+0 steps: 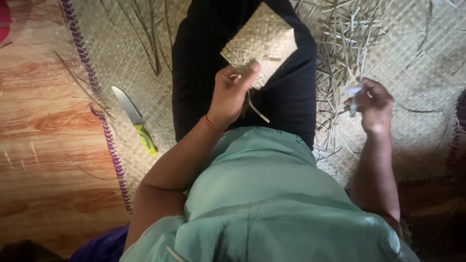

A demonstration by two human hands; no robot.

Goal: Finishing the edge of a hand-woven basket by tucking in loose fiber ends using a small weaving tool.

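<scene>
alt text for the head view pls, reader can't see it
A seated person's left hand grips a small woven panel on their lap, while the right hand holds a small pale object over loose straw strips. A yellow-handled knife lies on the woven mat beside them.

The left arm bends at the elbow and angles forward across the lap. The left hand [232, 94] is raised over the thighs, back of the hand toward the camera, wrist slightly flexed. Its fingers are curled and the thumb [249, 73] is extended upward, pressing in a pinch grip. The right arm extends outward to the person's right side, forearm nearly straight. The right hand [374, 106] is held low, away from the body, fingers curled closed in a loose fist. The two hands are well apart.
</scene>
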